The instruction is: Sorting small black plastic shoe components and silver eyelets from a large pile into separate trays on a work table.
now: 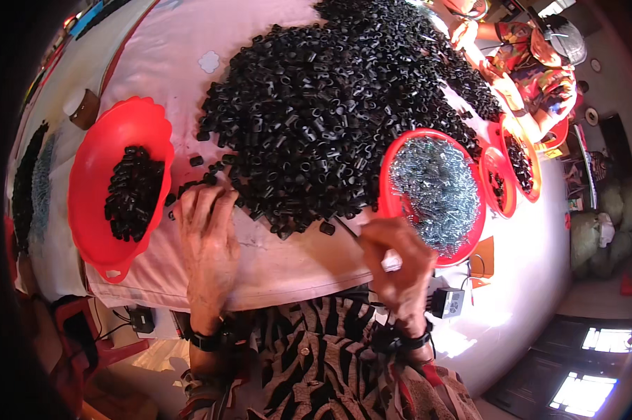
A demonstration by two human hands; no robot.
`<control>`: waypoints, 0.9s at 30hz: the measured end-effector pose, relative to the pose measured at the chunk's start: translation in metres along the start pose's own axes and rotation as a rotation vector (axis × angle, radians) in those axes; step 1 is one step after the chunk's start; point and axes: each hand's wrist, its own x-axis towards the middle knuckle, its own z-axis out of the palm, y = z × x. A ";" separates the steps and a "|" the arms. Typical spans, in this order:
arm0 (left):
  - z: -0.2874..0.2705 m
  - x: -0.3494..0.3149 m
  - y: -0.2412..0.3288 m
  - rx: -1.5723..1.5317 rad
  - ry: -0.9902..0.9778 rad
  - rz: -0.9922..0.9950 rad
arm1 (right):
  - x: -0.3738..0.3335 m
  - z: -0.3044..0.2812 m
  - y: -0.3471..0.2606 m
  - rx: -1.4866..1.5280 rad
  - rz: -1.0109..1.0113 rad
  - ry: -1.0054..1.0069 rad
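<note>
My left hand point(207, 231) is at the left edge of a large heap of short black hollow plastic pieces point(316, 112). Its bent fingers reach down among a few loose pieces on the pink cloth; whatever the fingertips grip is hidden. My right hand point(400, 262) is closed in a pinch above the table's near edge, beside a red bowl point(394, 204) of small shiny metal parts point(435, 189). What it pinches cannot be made out. A thin dark strip point(345, 227) shows by its fingertips.
A scalloped red basin point(88, 203) holding black pieces point(134, 196) stands at the left. Smaller red bowls point(494, 196) are at the right, near another person point(533, 77) seated at the table. A brown cup-like container point(85, 110) stands far left. A black box point(447, 302) lies by the near edge.
</note>
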 end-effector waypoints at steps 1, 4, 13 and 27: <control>0.001 0.000 -0.002 0.004 0.004 0.017 | 0.004 -0.010 0.003 -0.044 0.040 0.090; 0.004 0.004 0.001 -0.008 0.006 0.040 | 0.010 -0.045 0.019 -0.216 0.076 0.145; -0.013 -0.009 0.013 -0.712 0.190 -0.244 | 0.021 -0.051 0.034 -0.519 0.144 -0.130; -0.018 -0.019 0.012 -1.597 -0.089 -0.669 | 0.030 -0.051 0.037 -0.601 0.151 -0.221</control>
